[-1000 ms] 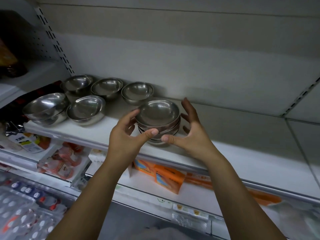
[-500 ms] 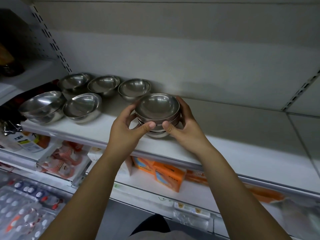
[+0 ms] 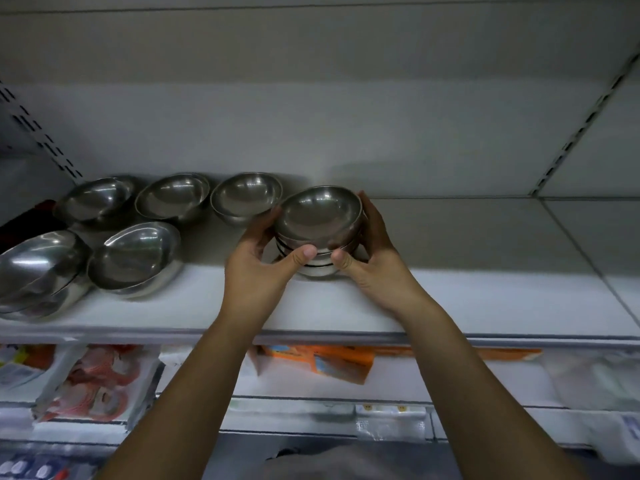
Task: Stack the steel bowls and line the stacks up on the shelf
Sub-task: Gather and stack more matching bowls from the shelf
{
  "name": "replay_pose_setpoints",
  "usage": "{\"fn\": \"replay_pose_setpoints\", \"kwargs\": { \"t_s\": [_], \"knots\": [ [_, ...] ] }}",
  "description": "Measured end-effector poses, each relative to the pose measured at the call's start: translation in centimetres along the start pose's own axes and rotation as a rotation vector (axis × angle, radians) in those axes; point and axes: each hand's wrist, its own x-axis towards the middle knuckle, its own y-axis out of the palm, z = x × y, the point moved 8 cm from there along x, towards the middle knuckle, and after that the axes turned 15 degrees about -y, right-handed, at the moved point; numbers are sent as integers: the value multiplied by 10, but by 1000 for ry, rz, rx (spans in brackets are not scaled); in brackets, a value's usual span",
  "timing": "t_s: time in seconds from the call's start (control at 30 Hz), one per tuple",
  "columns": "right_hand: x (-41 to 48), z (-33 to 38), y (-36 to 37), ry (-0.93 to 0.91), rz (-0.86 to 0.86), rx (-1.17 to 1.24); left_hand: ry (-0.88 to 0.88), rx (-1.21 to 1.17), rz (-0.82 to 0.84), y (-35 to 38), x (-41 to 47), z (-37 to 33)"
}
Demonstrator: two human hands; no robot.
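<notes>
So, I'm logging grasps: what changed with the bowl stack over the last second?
The left hand and right hand closed round the stack of bowls and moved it back toward the rear bowl. The other bowls and the shelf stayed put.

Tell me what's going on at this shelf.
A person grips a stack of steel bowls between the left hand and right hand, low on the white shelf, just right of the back row of three bowls. Nearer the front at the left sit two more bowls.
</notes>
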Motion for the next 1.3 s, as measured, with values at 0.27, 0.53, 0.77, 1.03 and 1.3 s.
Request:
{"fn": "replay_pose_setpoints", "kwargs": {
  "t_s": [0.27, 0.53, 0.77, 1.03, 1.3],
  "knots": [
    [-5, 8, 7, 19, -126, -47, 68, 86, 106, -8, 26, 0],
    [-13, 20, 18, 20, -248, -167, 94, 191, 194, -19, 43, -2],
    [-24, 24, 27, 60, -340, -206, -9, 90, 251, -34, 61, 3],
    [-22, 28, 43, 83, -404, -242, 167, 645, -1, -82, 103, -19],
    [-14, 31, 51, 64, -425, -261, 274, 851, 66, -68, 110, -26]
  ]
}}
